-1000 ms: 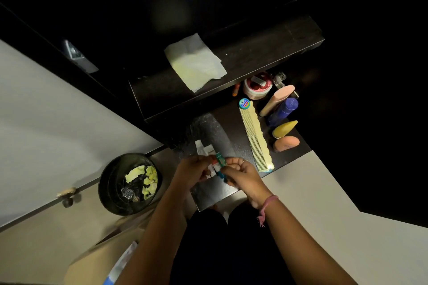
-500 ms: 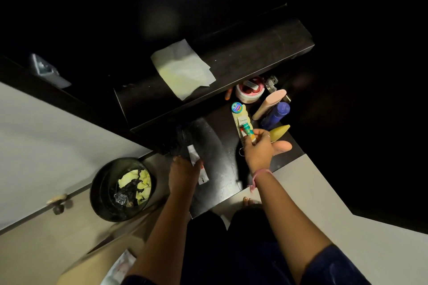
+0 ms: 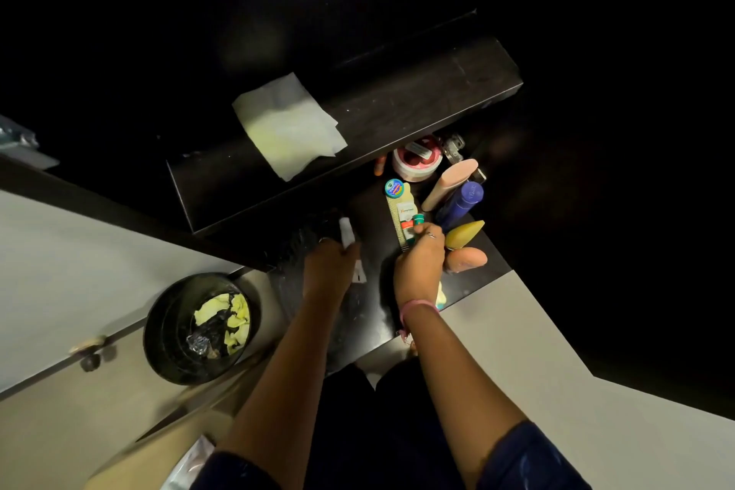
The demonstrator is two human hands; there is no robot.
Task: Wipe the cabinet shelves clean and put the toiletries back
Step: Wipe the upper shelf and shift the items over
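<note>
Reaching further in, right hand (image 3: 418, 267) lays a small tube (image 3: 409, 226) on the comb (image 3: 399, 220), fingers pinching it; left hand (image 3: 330, 267) grips a white tube (image 3: 347, 232).

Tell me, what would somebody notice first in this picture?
Probably the pale wipe lying on the dark upper shelf, bright against all the black. Next, the two hands over the lower shelf: the left hand holds a small white tube, and the right hand sets a little green-capped tube on the yellow comb, beside a cluster of bottles.
</note>
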